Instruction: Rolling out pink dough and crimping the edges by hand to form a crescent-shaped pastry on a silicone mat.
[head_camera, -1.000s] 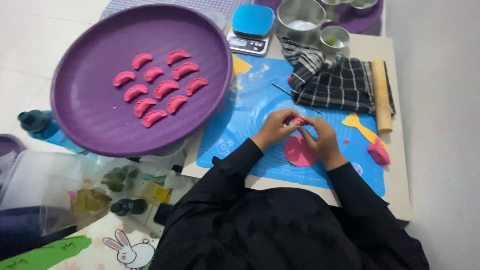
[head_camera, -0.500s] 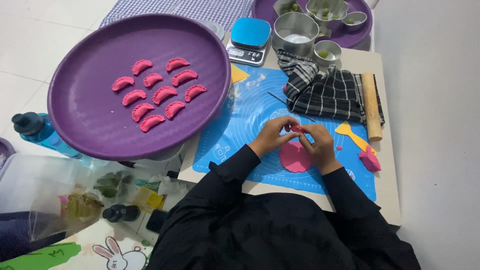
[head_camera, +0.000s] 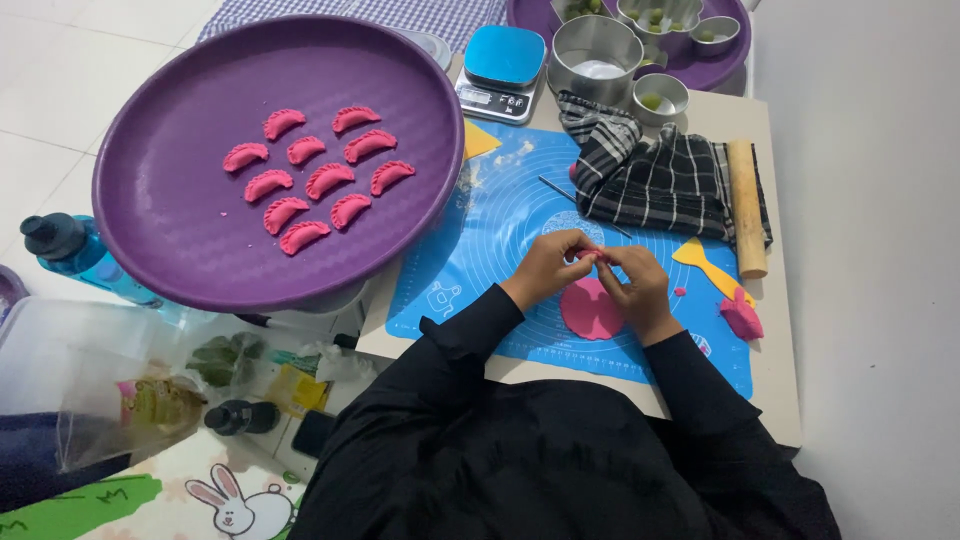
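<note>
My left hand (head_camera: 545, 268) and my right hand (head_camera: 636, 282) meet over a blue silicone mat (head_camera: 480, 240), both pinching a small pink dough piece (head_camera: 592, 256) between their fingertips. Just below the hands a flat round pink dough disc (head_camera: 590, 310) lies on the mat. A lump of pink dough (head_camera: 742, 316) sits at the mat's right end. To the left, a big purple round tray (head_camera: 180, 240) carries several pink crescent dumplings (head_camera: 318, 180) in rows.
A checked cloth (head_camera: 660, 180), wooden rolling pin (head_camera: 746, 205) and yellow scraper (head_camera: 705, 262) lie right of the hands. A blue scale (head_camera: 502, 65) and metal bowls (head_camera: 594, 55) stand at the back. A blue bottle (head_camera: 75, 255) and plastic bags (head_camera: 130, 370) are on the floor at left.
The hands stay together on the small pink dough piece, fingers shifting slightly. The view has tilted a little, so everything sits lower in the picture.
</note>
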